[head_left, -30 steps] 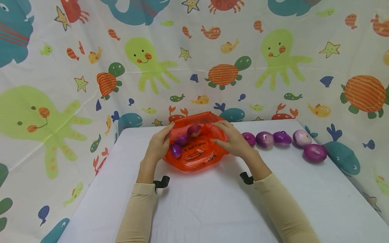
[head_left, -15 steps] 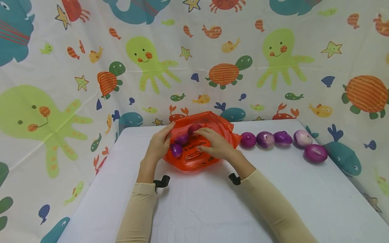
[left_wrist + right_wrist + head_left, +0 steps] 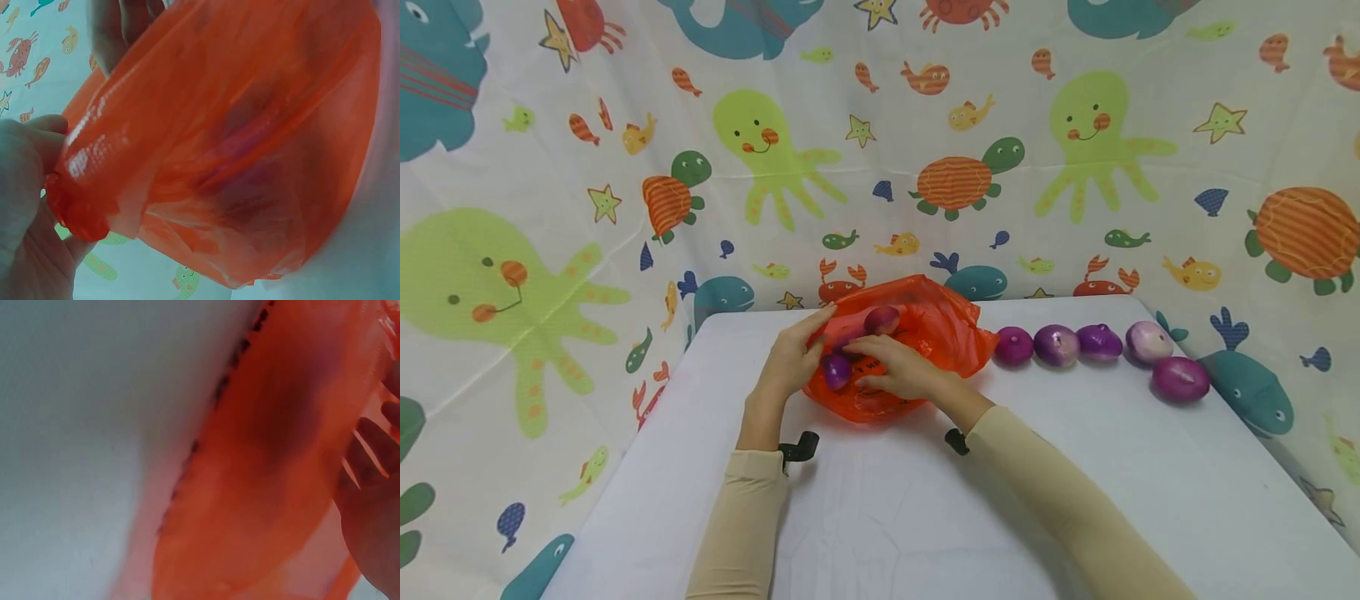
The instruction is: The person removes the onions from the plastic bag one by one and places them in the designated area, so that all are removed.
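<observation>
An orange-red plastic bag (image 3: 951, 321) with black print lies with its mouth toward me. My left hand (image 3: 788, 357) grips the bag's left edge; in the left wrist view a bunched fold of film sits between thumb and fingers. Inside are a purple onion (image 3: 837, 372) near the left hand and a darker red-purple onion (image 3: 882, 321) farther back. Between these, another onion is mostly covered by my right hand (image 3: 904, 367), which reaches over the bag's opening with fingers extended. Whether its fingertips touch an onion cannot be told. Dark shapes show through the film in both wrist views.
To the right of the bag, several purple onions stand in a row, from a deep purple one (image 3: 1013, 346) to a pale one (image 3: 1147, 342). A larger purple onion (image 3: 1180, 380) lies in front of that end. A white cloth (image 3: 880, 508) covers the table; a patterned curtain (image 3: 880, 150) hangs behind.
My right hand has let go of the bag's right edge and moved left over the opening toward the onions. The bag's right side has spread outward. My left hand has stayed in place.
</observation>
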Demonstrator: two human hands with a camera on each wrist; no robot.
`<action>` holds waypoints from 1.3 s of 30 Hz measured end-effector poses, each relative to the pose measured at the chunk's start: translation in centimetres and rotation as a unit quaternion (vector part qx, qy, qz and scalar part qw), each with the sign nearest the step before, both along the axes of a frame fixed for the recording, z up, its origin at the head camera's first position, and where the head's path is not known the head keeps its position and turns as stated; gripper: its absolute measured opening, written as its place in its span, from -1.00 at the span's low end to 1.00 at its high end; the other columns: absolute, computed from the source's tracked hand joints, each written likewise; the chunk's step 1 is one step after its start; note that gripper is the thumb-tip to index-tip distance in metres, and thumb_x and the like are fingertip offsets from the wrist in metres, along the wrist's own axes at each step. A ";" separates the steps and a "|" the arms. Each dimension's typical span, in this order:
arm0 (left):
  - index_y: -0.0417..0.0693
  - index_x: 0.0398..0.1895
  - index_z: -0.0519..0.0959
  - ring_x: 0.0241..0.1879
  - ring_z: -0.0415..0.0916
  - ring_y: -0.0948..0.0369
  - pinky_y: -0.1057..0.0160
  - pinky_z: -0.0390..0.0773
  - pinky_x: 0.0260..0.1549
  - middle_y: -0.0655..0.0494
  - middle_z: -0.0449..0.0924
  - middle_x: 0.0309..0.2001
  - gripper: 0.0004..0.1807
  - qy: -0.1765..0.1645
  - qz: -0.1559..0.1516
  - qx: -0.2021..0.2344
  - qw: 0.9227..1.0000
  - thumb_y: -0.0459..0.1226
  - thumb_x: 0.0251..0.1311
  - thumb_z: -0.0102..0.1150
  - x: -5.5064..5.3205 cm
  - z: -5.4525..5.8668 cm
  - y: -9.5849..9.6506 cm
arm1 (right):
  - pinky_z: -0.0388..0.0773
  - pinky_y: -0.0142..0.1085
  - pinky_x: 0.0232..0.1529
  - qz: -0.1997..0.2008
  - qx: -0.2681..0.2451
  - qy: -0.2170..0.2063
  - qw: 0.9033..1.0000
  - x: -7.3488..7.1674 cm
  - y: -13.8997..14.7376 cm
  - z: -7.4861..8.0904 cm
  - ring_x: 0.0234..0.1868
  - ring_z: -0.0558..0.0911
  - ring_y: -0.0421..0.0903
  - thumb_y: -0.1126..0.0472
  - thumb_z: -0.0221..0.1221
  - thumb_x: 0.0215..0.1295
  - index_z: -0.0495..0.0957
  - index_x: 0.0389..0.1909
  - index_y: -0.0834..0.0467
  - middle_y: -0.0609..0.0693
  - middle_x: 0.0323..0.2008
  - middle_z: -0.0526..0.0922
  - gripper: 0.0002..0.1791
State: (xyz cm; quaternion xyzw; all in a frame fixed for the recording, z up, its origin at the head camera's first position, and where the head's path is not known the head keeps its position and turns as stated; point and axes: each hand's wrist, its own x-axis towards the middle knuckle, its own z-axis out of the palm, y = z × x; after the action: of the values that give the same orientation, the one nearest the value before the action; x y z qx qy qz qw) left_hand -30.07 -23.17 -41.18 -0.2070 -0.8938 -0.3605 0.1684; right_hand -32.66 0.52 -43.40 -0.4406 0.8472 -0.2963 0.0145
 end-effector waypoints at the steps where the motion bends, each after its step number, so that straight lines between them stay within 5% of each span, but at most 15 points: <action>1: 0.07 0.53 0.41 0.49 0.39 0.00 -0.07 0.42 0.45 0.08 0.43 0.50 -0.34 0.000 -0.004 -0.001 1.000 -0.52 0.41 0.13 0.0 0.0 0.0 | 0.40 -0.04 0.52 -0.002 0.002 0.003 1.000 -0.1 -0.2 -0.1 0.51 0.39 -0.01 0.08 0.38 0.36 0.40 0.50 0.07 -0.05 0.47 0.48 -0.28; 16: 0.14 0.54 0.41 0.48 0.40 -0.03 -0.09 0.46 0.40 0.09 0.43 0.49 -0.30 -0.019 -0.008 0.005 1.000 -0.53 0.39 0.15 0.1 0.1 -0.2 | 0.35 -0.14 0.53 0.009 0.009 0.021 1.000 -1.6 -3.2 -0.9 0.41 0.40 -0.04 0.06 0.37 0.36 0.45 0.46 0.02 -0.09 0.38 0.55 -0.33; 31: 0.22 0.55 0.38 0.50 0.38 0.02 -0.07 0.45 0.42 0.14 0.40 0.51 -0.27 -0.025 0.003 0.005 1.000 -0.53 0.39 0.15 0.1 0.1 -0.2 | 0.29 -0.01 0.50 0.003 0.143 0.077 0.987 -1.6 -4.1 -1.1 0.41 0.32 0.05 -0.10 0.25 0.44 0.38 0.54 -0.18 -0.06 0.52 0.38 -0.33; 39: 0.17 0.54 0.40 0.49 0.40 0.02 -0.06 0.45 0.42 0.13 0.42 0.50 -0.29 -0.015 -0.002 0.003 1.000 -0.53 0.39 0.14 0.0 0.0 -0.2 | 0.27 -0.04 0.55 -0.001 0.128 0.063 0.990 -1.8 -3.7 -1.4 0.42 0.35 0.02 -0.07 0.32 0.39 0.45 0.45 -0.14 -0.10 0.45 0.48 -0.37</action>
State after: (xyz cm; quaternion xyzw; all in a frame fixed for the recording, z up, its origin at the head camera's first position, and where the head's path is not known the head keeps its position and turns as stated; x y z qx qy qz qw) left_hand -30.03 -23.42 -41.20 -0.2027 -0.8946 -0.3667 0.1552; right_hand -34.43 -3.14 -44.79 -0.4517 0.8781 -0.1572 0.0171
